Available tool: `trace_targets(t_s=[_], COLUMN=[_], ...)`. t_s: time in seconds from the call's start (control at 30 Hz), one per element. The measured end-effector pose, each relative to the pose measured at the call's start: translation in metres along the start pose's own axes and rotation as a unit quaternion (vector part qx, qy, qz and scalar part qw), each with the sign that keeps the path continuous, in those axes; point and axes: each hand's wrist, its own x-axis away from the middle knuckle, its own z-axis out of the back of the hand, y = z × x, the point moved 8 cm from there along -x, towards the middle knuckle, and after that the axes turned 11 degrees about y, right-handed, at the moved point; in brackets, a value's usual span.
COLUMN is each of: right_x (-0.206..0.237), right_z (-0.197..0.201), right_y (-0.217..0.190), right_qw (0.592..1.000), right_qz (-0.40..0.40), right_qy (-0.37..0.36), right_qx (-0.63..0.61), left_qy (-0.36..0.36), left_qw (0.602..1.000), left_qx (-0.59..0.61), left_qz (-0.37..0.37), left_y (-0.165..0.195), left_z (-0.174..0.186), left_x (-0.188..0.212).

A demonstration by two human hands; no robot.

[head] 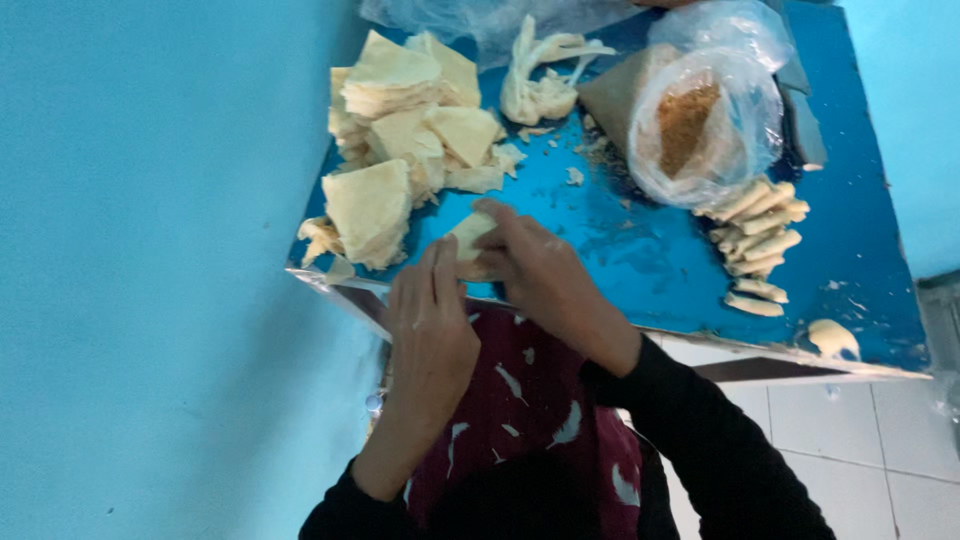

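Observation:
Both hands meet at the near edge of a blue table (640,260). My left hand (430,320) and my right hand (530,262) pinch a small pale dough wrapper (468,238) between their fingers. Just beyond them lie stacks of triangular pastry sheets (400,120). A clear plastic bag with brown filling (695,125) sits to the right. Several rolled pastries (760,245) lie in a row beside that bag.
Torn scraps of dough (545,85) lie at the far edge, near crumpled clear plastic (480,15). A lump of dough (832,338) rests at the table's near right corner. A blue wall (150,250) stands at the left; white floor tiles (860,440) show lower right.

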Motion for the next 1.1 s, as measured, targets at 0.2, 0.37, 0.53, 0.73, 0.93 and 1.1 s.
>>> trace_targets(t_s=[0.2, 0.37, 0.53, 0.73, 0.93, 1.1], right_x=[-0.021, -0.021, -0.016, 0.0, 0.073, 0.124], right_z=[0.008, 0.0, 0.009, 0.149, 0.093, 0.139], right_y=[0.02, 0.045, 0.093, 0.07, 0.015, 0.031], right_qw=[0.996, 0.987, 0.84, 0.903, 0.969, 0.985], right_qz=[-0.075, -0.134, -0.324, -0.087, 0.121, -0.05], right_qy=[-0.038, -0.025, 0.049, 0.24, 0.047, 0.091], right_qx=[-0.008, -0.08, -0.432, -0.345, 0.208, 0.138], left_qy=[0.001, -0.025, -0.061, -0.068, -0.009, -0.068], left_qw=[0.999, 0.996, 0.993, 0.995, 0.997, 0.964], left_qx=[0.017, -0.011, -0.041, -0.024, 0.042, 0.133], left_qz=[-0.04, -0.085, -0.09, -0.076, -0.058, -0.221], left_y=[0.003, 0.004, -0.002, -0.002, 0.023, 0.07], left_z=[-0.008, -0.018, -0.028, -0.029, -0.018, -0.045], left_x=[0.008, 0.015, 0.019, 0.016, 0.01, 0.022])
